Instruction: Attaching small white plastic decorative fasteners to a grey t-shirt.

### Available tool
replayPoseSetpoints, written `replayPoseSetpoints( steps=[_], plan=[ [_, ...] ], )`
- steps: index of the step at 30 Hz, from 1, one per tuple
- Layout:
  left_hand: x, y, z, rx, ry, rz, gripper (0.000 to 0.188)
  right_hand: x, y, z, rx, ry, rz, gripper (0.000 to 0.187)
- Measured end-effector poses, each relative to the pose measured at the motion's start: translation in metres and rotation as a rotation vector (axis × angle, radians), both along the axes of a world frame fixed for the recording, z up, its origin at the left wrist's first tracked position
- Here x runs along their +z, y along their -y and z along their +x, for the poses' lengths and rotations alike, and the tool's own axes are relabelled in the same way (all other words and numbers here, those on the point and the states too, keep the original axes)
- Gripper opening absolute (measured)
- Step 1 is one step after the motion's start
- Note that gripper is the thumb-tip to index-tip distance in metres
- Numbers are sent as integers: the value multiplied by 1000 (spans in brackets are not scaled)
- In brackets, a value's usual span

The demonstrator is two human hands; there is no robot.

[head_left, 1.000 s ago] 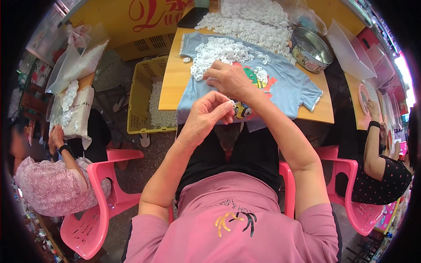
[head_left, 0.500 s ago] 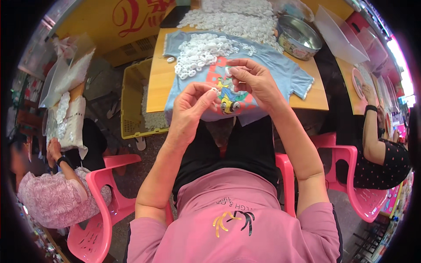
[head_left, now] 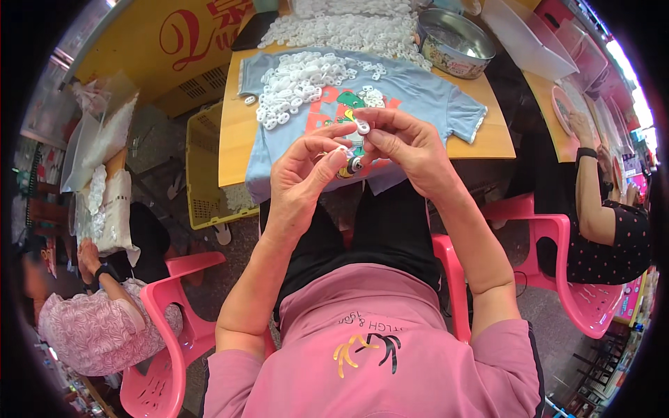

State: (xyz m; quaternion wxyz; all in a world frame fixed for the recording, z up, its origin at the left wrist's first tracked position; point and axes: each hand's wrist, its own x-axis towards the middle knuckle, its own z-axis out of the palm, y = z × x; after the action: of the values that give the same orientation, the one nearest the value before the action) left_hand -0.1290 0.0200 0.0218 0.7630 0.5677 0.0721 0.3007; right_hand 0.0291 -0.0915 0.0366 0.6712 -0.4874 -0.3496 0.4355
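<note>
In front of me a light blue T-shirt [head_left: 418, 104] with a cartoon print lies over the table, its lower edge hanging over the near side. A heap of small white oval plastic pieces with holes [head_left: 296, 83] rests on the shirt. My right hand [head_left: 411, 150] pinches one white oval plastic piece [head_left: 362, 128] between thumb and forefinger. Close to it, my left hand [head_left: 303, 177] is closed in a pinch, with a small white bit [head_left: 343, 150] at its fingertips; its kind is partly hidden. Both hands are held above the shirt's near part.
More white pieces [head_left: 341, 35] cover the far side of the wooden table [head_left: 233, 132]. A round metal tin [head_left: 456, 59] stands at the far right. Beside the table is a yellow crate [head_left: 202, 202]. People sit in pink chairs [head_left: 191, 279] on both sides.
My hands have come closer together. The right hand has lowered towards the left, and its white piece now faces the camera more clearly. The view has shifted slightly.
</note>
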Motion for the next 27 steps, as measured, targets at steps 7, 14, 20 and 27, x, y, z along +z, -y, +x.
replayPoseSetpoints(
  steps=[7,14,20,27],
  plan=[
    [-2,4,-3,11,8,4,10,-10,3,-3,-42,254,96,31],
    [-4,9,-10,8,8,-13,11,-14,4,-6,-71,377,158,29],
    [0,15,-10,35,50,144,10,-15,11,-11,-32,139,199,29],
    [4,21,-10,76,10,61,9,-11,13,-18,-76,-30,181,33]
  ],
)
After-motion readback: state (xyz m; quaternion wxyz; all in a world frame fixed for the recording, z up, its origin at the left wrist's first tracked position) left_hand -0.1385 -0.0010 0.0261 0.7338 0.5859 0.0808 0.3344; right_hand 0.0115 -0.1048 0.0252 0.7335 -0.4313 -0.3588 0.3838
